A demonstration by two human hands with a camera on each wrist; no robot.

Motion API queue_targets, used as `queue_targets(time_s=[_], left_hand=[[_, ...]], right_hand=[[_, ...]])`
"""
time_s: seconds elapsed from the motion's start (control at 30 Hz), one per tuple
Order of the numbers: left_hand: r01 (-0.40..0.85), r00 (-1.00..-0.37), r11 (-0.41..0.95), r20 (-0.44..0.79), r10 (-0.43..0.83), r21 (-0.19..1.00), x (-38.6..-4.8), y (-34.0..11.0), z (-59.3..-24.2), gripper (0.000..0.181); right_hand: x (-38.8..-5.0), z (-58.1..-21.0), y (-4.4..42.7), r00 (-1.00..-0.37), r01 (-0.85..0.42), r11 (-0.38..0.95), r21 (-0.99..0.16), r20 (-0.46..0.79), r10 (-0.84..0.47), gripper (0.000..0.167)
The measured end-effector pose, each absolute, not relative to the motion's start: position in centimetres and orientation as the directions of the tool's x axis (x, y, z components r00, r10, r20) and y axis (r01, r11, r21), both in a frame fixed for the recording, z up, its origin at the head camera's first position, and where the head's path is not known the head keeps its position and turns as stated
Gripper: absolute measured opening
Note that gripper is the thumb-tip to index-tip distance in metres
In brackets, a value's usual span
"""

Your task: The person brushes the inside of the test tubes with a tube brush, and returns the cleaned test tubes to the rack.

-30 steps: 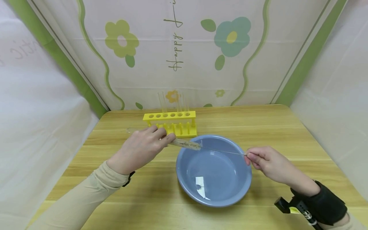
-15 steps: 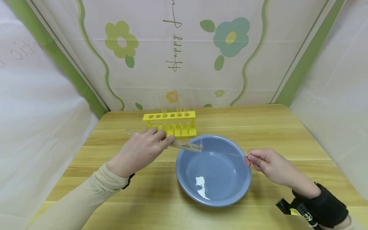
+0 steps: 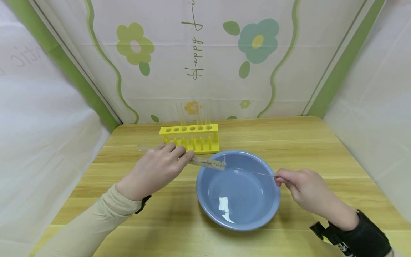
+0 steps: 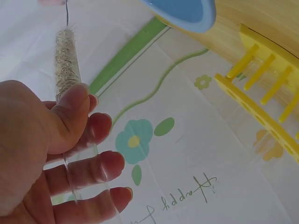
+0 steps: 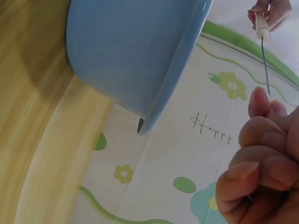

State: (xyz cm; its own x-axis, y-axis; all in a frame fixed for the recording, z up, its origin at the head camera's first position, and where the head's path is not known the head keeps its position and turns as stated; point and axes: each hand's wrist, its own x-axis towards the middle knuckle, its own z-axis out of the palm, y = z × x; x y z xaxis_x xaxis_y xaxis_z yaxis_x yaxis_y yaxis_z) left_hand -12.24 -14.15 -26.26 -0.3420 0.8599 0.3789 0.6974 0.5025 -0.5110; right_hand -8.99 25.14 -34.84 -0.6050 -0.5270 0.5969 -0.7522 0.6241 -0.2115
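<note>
My left hand [image 3: 158,167] holds a clear glass test tube [image 3: 143,147], slightly tilted, its mouth over the basin's far left rim. Inside the tube, pale bristles of a test tube brush [image 4: 67,65] fill the part near the mouth. The brush's thin twisted wire handle [image 3: 250,172] runs out across the blue basin [image 3: 236,225] to my right hand [image 3: 305,189], whose thumb and fingers pinch its end. In the left wrist view, the thumb and fingers lie around the tube. The right wrist view shows the wire entering the tube's mouth.
A yellow test tube rack [image 3: 189,129] stands behind the left hand, with 3 clear tubes upright in it. The basin sits on the wooden table [image 3: 154,228]. A printed white curtain [image 3: 199,85] hangs behind the table, with white cloth at both sides.
My right hand has turned and dropped slightly, still pinching the wire. The left hand and the tube have shifted slightly to the left. Basin and rack stay put.
</note>
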Motion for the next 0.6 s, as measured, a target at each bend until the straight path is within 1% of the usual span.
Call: queue_targets(time_s=[0.1, 0.13, 0.27, 0.47, 0.6], left_hand=[[0.707, -0.345, 0.503, 0.38, 0.859, -0.496, -12.2, -14.2, -26.2, 0.019], [0.711, -0.347, 0.504, 0.379, 0.858, -0.491, -12.2, -14.3, -26.2, 0.018], [0.725, -0.354, 0.508, 0.381, 0.854, -0.464, -12.2, -14.4, -26.2, 0.017], [0.739, -0.363, 0.514, 0.387, 0.848, -0.434, -12.2, -14.6, -26.2, 0.019], [0.744, -0.367, 0.514, 0.382, 0.848, -0.427, -12.1, -14.7, -26.2, 0.02]], right_hand=[[-8.9, -34.8, 25.0, -0.553, -0.769, 0.619, -0.158, 0.65, -0.521, 0.041], [-8.9, -34.8, 24.9, -0.535, -0.773, 0.618, -0.14, 0.666, -0.519, 0.045], [-8.9, -34.8, 24.6, -0.468, -0.785, 0.616, -0.07, 0.718, -0.515, 0.045], [-8.7, -34.5, 24.0, -0.404, -0.778, 0.628, 0.002, 0.764, -0.503, 0.045], [-8.6, -34.2, 23.6, -0.353, -0.776, 0.628, 0.052, 0.79, -0.501, 0.043]])
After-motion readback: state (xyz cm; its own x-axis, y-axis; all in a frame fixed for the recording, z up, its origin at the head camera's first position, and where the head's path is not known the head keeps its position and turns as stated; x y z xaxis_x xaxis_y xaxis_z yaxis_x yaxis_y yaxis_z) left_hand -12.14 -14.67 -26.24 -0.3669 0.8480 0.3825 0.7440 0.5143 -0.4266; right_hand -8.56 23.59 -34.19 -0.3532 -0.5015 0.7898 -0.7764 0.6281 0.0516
